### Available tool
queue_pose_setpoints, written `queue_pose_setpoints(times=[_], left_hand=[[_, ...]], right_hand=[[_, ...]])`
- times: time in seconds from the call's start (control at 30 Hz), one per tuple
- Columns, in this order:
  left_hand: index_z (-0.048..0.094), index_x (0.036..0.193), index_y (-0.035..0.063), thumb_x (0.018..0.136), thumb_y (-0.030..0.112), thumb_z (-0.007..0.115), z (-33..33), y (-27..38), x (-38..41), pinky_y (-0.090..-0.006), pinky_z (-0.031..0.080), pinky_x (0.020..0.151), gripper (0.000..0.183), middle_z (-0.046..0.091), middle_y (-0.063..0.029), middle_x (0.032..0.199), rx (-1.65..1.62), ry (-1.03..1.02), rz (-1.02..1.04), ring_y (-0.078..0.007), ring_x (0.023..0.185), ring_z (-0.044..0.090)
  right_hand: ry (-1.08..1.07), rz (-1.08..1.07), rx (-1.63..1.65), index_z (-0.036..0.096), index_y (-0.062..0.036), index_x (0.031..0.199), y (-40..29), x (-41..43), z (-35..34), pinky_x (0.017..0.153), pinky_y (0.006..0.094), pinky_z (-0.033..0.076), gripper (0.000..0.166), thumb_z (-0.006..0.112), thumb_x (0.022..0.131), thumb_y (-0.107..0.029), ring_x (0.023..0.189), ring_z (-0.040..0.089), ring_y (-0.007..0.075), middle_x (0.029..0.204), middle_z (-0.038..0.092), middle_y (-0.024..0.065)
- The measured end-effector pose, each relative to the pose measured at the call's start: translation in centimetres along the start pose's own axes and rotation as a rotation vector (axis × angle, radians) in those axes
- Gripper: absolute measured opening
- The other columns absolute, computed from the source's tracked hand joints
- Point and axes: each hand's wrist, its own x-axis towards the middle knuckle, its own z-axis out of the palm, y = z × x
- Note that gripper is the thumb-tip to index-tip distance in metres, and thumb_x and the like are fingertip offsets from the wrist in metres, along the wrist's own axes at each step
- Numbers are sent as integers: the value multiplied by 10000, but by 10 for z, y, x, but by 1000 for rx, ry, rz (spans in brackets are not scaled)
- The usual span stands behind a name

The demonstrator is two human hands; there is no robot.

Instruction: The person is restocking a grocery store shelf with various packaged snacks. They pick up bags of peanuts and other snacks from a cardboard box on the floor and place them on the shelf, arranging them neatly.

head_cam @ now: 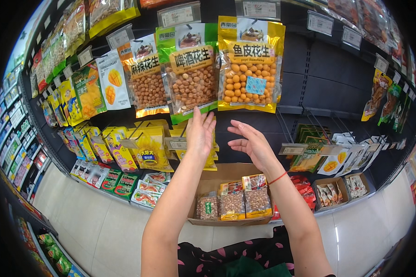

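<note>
My left hand [200, 133] is raised with its fingers spread and nothing in its grasp. Its fingertips overlap the lower edge of a green-trimmed bag of peanuts [190, 83]; whether they touch it I cannot tell. Lower and to the right, my right hand [251, 142] is empty, fingers apart and curved towards the left hand. Above it hangs a yellow bag of coated peanuts [251, 76] with a blue packet showing through its clear front. Left of the green-trimmed bag is an orange-trimmed bag of peanuts [147, 86]. A red cord circles my right wrist.
Yellow snack bags [149, 149] hang on a lower row of hooks. A cardboard box [228, 169] with peanut bags stands below my hands. Bare metal hooks [315, 123] stick out at right, above dried-mango packs [305, 152]. Price-tag holders [178, 15] project from the rack.
</note>
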Motion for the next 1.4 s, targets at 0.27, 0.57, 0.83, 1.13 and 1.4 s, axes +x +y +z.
queue_pose_setpoints(times=[0.27, 0.57, 0.83, 1.13, 1.4], left_hand=[[345, 1274, -20, 987, 337, 516, 3, 0, -7, -465, 339, 1087, 490, 431, -211, 1348, 25, 23, 79, -350, 1294, 427], [389, 1172, 45, 1010, 294, 474, 13, 8, -33, -432, 473, 947, 309, 543, -144, 1179, 64, 15, 190, -274, 1058, 595], [401, 1199, 70, 1022, 251, 447, 11, 26, -52, -392, 514, 853, 257, 564, -110, 1148, 121, 5, 213, -213, 946, 624], [411, 1253, 87, 1019, 237, 450, 2, 52, -62, -364, 517, 824, 280, 561, -81, 1173, 150, -80, 228, -190, 975, 611], [432, 1235, 81, 1003, 219, 481, -3, 64, -61, -353, 519, 826, 274, 570, -77, 1194, 118, -104, 229, -185, 1002, 611]], right_hand=[[-23, -123, -76, 489, -37, 1348, -22, -1, 9, 854, 299, 491, 484, 527, 977, -345, 984, 604, 160, 1248, 567, 104], [297, -503, -996, 431, -26, 1341, 25, 12, 6, 815, 381, 497, 492, 588, 879, -83, 933, 601, 299, 1170, 527, 174], [418, -920, -1474, 330, 55, 1386, 34, 22, 10, 1084, 470, 307, 596, 536, 827, 39, 1335, 296, 455, 1423, 324, 275], [417, -1048, -1389, 198, 6, 1479, 6, 51, 52, 1137, 483, 187, 747, 515, 805, 64, 1426, 138, 430, 1544, 154, 243], [447, -1010, -1271, 169, -5, 1485, -14, 77, 60, 1161, 487, 139, 764, 539, 818, 45, 1438, 63, 426, 1547, 162, 216]])
